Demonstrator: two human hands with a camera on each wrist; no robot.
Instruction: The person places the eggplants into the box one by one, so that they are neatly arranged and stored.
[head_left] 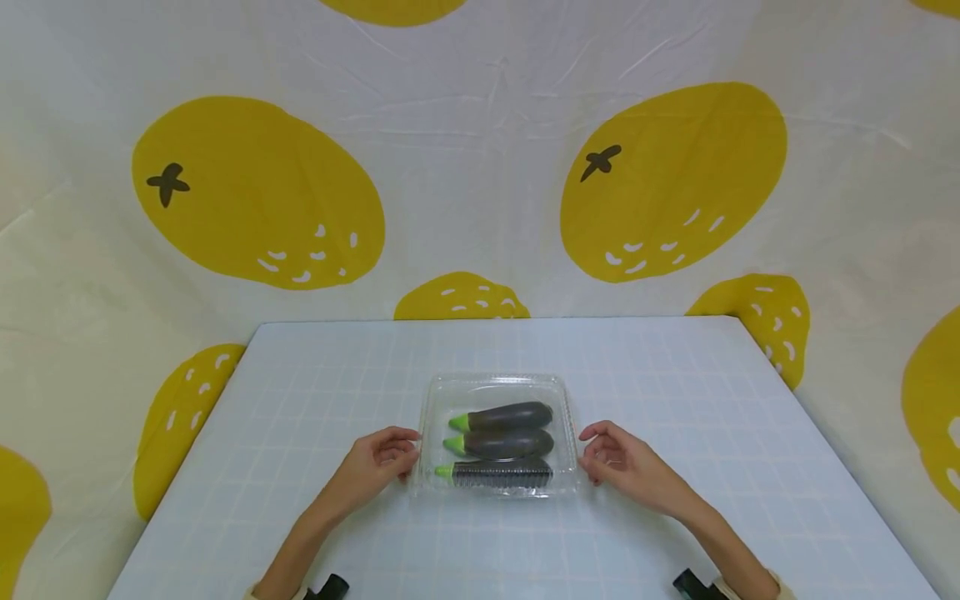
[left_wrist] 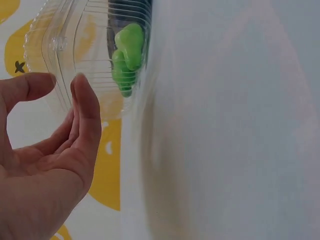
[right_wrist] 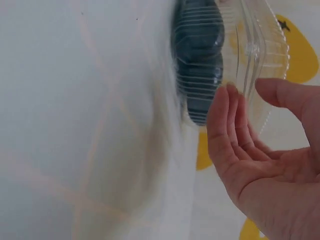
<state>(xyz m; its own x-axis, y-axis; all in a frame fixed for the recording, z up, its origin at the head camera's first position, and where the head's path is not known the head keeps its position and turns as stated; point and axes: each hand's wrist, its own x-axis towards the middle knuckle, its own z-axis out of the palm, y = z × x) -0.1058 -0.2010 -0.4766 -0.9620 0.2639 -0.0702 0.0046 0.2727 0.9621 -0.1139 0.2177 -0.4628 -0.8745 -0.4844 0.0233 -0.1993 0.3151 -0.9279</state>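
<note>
A clear plastic clamshell box [head_left: 495, 386] sits on the table with its lid down. Through it show three dark eggplants [head_left: 498, 444] lying side by side, their green stem ends to the left. My left hand [head_left: 378, 458] is at the box's left side, with thumb and bent fingertips right at the rim [left_wrist: 59, 80]. At the opposite side is my right hand [head_left: 622, 461], its thumb and fingertips spread a little apart around the rim [right_wrist: 250, 65]. Green stem ends [left_wrist: 129, 47] show through the wall in the left wrist view.
A pale checked cloth [head_left: 337, 358] covers the table. Behind it hangs a white sheet [head_left: 465, 167] printed with large yellow fruits. Dark wrist devices [head_left: 330, 587] show by both sleeves at the bottom of the head view.
</note>
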